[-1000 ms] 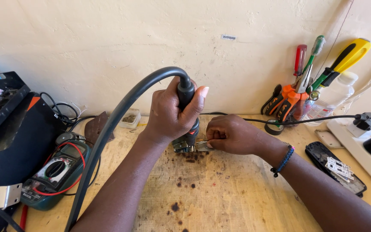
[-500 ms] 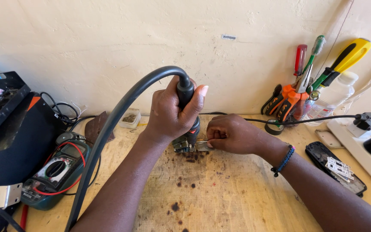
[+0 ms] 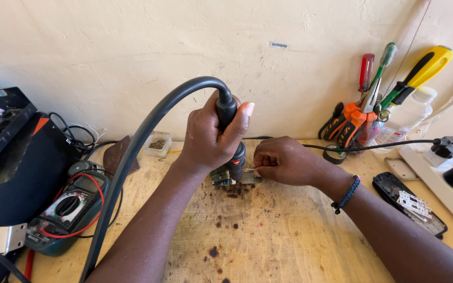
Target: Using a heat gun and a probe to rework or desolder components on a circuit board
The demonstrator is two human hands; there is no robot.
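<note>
At the far left of my bench sits a black case [image 3: 11, 173], and just in front of it a green multimeter [image 3: 66, 212] with red leads looped over its face. A thick black hose [image 3: 132, 157] arches up from the lower left and over to the middle, where my left hand [image 3: 211, 139] is wrapped tight round the upright black handle of a hot-air tool [image 3: 229, 141], thumb pressed against its side, nozzle pointing down at the stained wooden bench [image 3: 268, 236]. Under the nozzle lies a small metal part [image 3: 234, 177], resting on the wood by the wall. My right hand [image 3: 284, 160] is just beside it, fingers pinched shut on thin tweezers [image 3: 249, 170] whose tip reaches the part; the two hands are close together, nearly touching. Further right stand a jar of screwdrivers and orange-handled pliers [image 3: 365, 112], a roll of black tape [image 3: 335, 153], a clear bottle [image 3: 405, 118], and a dark phone [image 3: 407, 202] lying flat with small white parts on it.
</note>
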